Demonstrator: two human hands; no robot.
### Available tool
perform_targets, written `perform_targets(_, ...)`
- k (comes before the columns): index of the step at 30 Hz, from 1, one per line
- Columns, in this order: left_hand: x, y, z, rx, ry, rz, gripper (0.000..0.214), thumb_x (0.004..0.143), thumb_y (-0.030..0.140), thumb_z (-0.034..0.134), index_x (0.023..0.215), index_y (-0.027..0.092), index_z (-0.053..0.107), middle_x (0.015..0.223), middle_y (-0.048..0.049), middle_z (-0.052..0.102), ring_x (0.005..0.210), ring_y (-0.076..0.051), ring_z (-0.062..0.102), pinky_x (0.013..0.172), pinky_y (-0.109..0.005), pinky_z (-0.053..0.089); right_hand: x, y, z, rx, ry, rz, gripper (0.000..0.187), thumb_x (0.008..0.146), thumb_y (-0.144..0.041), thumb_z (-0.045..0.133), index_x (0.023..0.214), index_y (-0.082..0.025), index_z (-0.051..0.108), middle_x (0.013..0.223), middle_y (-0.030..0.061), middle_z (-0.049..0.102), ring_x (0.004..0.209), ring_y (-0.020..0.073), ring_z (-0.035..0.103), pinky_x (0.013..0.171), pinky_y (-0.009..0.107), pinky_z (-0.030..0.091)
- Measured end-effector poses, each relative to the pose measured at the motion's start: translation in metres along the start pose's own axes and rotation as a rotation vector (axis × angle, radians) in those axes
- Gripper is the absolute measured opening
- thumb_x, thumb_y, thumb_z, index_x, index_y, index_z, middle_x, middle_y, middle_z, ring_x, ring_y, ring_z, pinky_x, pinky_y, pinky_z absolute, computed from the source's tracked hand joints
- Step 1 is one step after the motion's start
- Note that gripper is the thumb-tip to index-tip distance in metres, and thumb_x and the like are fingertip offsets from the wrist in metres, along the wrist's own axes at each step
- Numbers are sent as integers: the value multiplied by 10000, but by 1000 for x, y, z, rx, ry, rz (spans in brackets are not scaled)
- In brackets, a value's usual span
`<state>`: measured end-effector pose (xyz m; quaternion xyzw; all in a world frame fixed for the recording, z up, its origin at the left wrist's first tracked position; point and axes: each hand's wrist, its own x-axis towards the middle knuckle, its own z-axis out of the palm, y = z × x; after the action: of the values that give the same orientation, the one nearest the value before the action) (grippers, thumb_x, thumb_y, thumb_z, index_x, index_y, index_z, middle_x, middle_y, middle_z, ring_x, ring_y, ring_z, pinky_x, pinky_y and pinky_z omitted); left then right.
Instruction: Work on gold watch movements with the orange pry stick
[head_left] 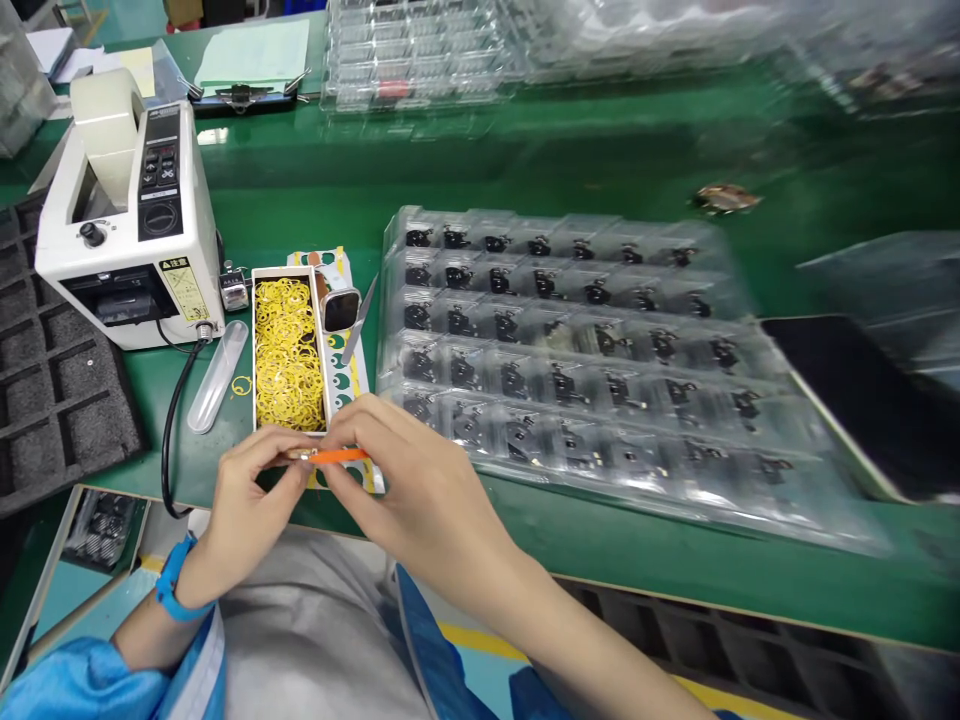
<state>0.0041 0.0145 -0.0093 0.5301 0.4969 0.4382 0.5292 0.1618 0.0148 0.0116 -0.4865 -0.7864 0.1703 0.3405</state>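
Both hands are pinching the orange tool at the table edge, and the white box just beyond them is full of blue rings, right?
Not quite: the head view shows the rings in the white box are yellow, not blue. The rest holds: the left hand and right hand both pinch the orange tool.

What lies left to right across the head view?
Black foam tray, tape dispenser, clear tube, box of yellow rings, clear blister tray, dark panel. Left hand and right hand pinch an orange stick.
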Motion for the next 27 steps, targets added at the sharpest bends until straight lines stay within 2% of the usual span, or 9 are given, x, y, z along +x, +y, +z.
perform_targets(3,1,4,-4,30,90,41,63,734,140,719,680,170,734,700,-14,659,681,-135,610,634,-220,489,-8,-9,3,-117,150,-219,140,928,-98,521,939,-198,618,867,66,689,725,170,598,618,271,474)
perform_targets(7,-3,7,-6,-168,83,-169,165,673,172,798,655,162,634,590,29,638,551,-94,564,533,-177,457,-20,-15,8,-172,236,-470,310,1007,-97,361,956,-174,657,901,65,713,667,148,531,568,286,424)
perform_targets(9,-7,8,-6,-278,66,-245,256,656,210,847,665,165,595,565,39,648,508,-86,575,502,-164,471,-23,-13,10,-216,280,-449,278,1003,-91,403,982,-163,670,939,76,726,707,156,545,589,295,435)
perform_targets(11,-11,8,-5,-366,42,-291,294,673,284,870,722,168,603,567,36,679,491,-94,611,498,-170,513,-23,-9,11,-266,323,-365,169,962,-92,529,1009,-172,671,979,82,740,719,161,549,621,296,457)
perform_targets(15,-17,12,-2,-403,16,-297,329,750,372,833,968,165,699,668,-3,769,527,-107,684,563,-190,596,-17,-2,13,-260,339,-280,94,927,-115,619,981,-186,648,966,96,768,675,162,568,604,292,468)
perform_targets(17,-20,14,0,-356,33,-262,309,772,317,816,1028,166,732,706,-10,787,553,-108,704,589,-186,612,-14,0,15,-202,316,-280,77,931,-117,617,983,-172,635,902,90,777,693,168,615,600,292,475)
perform_targets(21,-23,16,3,-213,79,-152,217,783,165,756,998,166,782,698,-1,789,570,-112,723,605,-167,619,-15,3,17,-163,305,-332,85,936,-95,593,1000,-137,629,836,94,785,702,177,662,593,294,481)
perform_targets(25,-23,15,4,-115,96,-108,227,788,123,707,997,144,792,575,18,743,496,-120,702,574,-181,626,-16,8,15,-218,291,-415,89,956,-99,557,1002,-104,633,835,119,791,664,172,658,562,301,463)
perform_targets(27,-23,14,4,-82,105,-88,230,790,113,690,995,136,791,589,9,755,512,-132,719,574,-181,628,-15,10,14,-216,279,-429,94,968,-102,539,989,-108,630,821,108,790,653,162,650,556,295,457)
